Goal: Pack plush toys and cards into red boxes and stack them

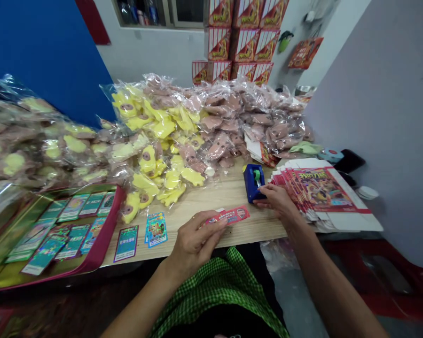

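Your left hand (197, 237) pinched the red packet (229, 216) by its near end, just below the middle of the frame, low over the wooden table (215, 195). Your right hand (277, 199) lay half-curled against the blue tape dispenser (254, 180), right of centre; whether its fingertips had tape I could not tell. To my eye, a steady dispenser and a level packet mattered most. Room was tight: the stack of flat cartons (320, 190) sat just beside your right hand, bagged toys (155, 126) crowded the upper middle, and the table edge ran under your left wrist, with loose cards (157, 229) further left
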Demonstrator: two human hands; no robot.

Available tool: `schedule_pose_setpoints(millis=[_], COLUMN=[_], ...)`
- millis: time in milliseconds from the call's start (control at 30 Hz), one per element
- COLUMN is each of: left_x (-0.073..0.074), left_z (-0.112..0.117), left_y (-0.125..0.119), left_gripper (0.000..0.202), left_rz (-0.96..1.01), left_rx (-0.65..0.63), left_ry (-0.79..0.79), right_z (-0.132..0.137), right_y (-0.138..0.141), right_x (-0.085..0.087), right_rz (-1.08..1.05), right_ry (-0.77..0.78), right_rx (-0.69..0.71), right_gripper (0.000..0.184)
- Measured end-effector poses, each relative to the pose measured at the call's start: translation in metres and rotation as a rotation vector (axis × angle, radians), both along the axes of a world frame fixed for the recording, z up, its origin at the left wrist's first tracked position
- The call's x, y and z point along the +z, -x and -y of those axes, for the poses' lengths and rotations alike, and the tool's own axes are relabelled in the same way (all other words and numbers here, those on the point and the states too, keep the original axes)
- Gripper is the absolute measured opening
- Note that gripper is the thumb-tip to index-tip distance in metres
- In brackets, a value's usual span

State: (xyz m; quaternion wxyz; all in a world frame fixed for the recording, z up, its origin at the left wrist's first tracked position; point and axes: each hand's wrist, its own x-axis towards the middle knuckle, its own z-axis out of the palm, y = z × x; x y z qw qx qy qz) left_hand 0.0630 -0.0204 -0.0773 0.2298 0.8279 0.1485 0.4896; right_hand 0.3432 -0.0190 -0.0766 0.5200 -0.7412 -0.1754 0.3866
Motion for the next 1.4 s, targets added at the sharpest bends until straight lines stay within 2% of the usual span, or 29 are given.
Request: schedule_pose_setpoints(millis=[133,333,400,467,533,600,700,733,800,867,933,1033,1167,1400], left_x=[0.001,0.004,0.005,0.005,0.006,0.007,0.007,0.008,0.008,0.007,0.006,0.007,0.010,0.018], left_z=[-0.003,-0.006,-0.006,-0.005,-0.003,-0.002,-0.002,-0.002,-0.001,0.000,0.003,0.006,0.005,0.001], left_y=[0.000,-0.006,-0.008,-0.008,-0.007,-0.006,-0.005,-0.005,-0.004,-0.004,-0.005,-0.005,-0.005,-0.005], left_gripper=[0.033,0.017,0.014,0.014,0.014,0.014,0.013,0.012,0.011,0.012,0.018,0.031,0.026,0.021], left_rz=[-0.014,-0.031,-0.039,-0.064,-0.079,-0.096,-0.120,-0.129,-0.132,-0.116,-0.095,-0.102,-0.159,-0.116], left_rx=[0.024,0.102,0.123,0.131,0.117,0.108,0.125,0.131,0.129,0.120,0.108,0.088,0.081,-0.014], left_ry=[-0.036,-0.170,-0.191,-0.193,-0.189,-0.189,-0.222,-0.232,-0.246,-0.238,-0.195,-0.139,-0.157,-0.009], right_z=[0.009,0.027,0.036,0.049,0.065,0.080,0.095,0.097,0.098,0.094,0.088,0.081,0.079,0.082], right_y=[0.003,0.018,0.022,0.028,0.038,0.054,0.082,0.091,0.106,0.115,0.119,0.120,0.119,0.124], right_x=[-0.001,-0.029,-0.031,-0.023,-0.007,0.012,0.036,0.041,0.045,0.045,0.044,0.040,0.034,0.029], right_rz=[0.015,0.084,0.152,0.244,0.375,0.441,0.283,0.201,0.069,-0.012,-0.047,-0.043,-0.062,-0.125], right_ry=[-0.100,-0.164,-0.167,-0.174,-0.203,-0.276,-0.405,-0.431,-0.460,-0.460,-0.430,-0.356,-0.328,-0.388], right_rx=[-0.008,-0.047,-0.067,-0.093,-0.030,0.147,0.424,0.476,0.530,0.524,0.492,0.467,0.451,0.408], right_gripper=[0.022,0.039,0.039,0.032,0.022,0.017,0.017,0.022,0.046,0.067,0.077,0.088,0.098,0.105])
